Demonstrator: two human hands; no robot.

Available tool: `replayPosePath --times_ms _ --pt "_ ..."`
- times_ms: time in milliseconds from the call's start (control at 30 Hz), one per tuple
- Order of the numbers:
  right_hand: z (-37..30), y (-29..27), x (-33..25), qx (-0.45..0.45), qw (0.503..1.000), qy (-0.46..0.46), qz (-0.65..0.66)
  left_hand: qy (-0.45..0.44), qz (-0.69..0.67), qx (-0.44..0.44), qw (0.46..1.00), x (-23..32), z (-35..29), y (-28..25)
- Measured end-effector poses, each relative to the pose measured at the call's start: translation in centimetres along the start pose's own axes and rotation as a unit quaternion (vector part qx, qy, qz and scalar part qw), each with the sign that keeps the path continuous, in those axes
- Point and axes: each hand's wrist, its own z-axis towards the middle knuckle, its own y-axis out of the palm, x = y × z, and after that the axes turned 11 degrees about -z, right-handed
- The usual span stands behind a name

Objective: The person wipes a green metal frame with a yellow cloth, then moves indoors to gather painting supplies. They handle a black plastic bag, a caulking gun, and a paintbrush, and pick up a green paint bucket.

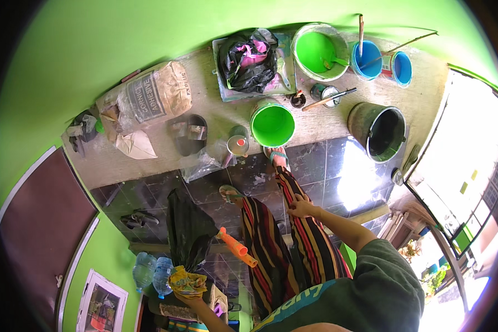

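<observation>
At the lower left, my left hand (189, 299) closes around a crumpled yellow plastic packet (187, 282); its fingers are partly hidden. A black plastic bag (188, 229) stands just beyond the packet; whether they touch I cannot tell. Close to the bag is an orange plastic piece (238, 249) shaped like a handle. My right hand (301, 207) lies at the knee of the striped trousers (310, 243), fingers curled onto the fabric. One sandalled foot is near the green paint bucket (273, 124) on the pale ledge.
Along the ledge (166, 166) stand a large green paint tub (318, 50), a blue bucket (366, 60) with sticks, a dark bucket (379, 133) and a paper sack (149, 97). A tray (227, 91) bears a black bag. Water bottles (161, 276) are at lower left.
</observation>
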Motion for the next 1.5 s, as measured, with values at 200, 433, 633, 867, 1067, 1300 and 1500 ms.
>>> replayPosePath --times_ms 200,433,633,867,1067,1300,1500 --pt "-1.2 -1.1 1.1 -0.036 0.997 0.060 0.019 -0.125 -0.067 -0.151 0.978 -0.6 2.6 -1.7" --pt "-5.0 1.7 -3.5 0.017 0.988 0.150 0.012 -0.266 -0.228 -0.132 0.927 -0.7 6.8 -4.6" --pt "-4.7 2.3 -14.5 0.188 0.977 -0.042 0.093 -0.164 -0.235 -0.055 0.956 0.7 4.6 -1.1" --pt "-1.9 -2.6 -27.1 0.102 0.950 -0.245 0.163 -0.179 -0.266 -0.179 0.930 1.1 4.1 -4.5" --pt "1.5 0.1 -34.1 0.258 0.851 -0.455 -0.037 -0.195 -0.330 -0.038 0.923 0.3 2.2 -9.0" --pt "0.8 3.5 -39.5 0.234 0.846 -0.465 0.118 -0.205 -0.396 -0.222 0.867 -1.6 2.7 -14.6" --pt "-2.2 5.7 -41.5 0.128 0.883 -0.413 0.182 -0.170 -0.370 -0.263 0.875 -2.5 3.2 -12.4"
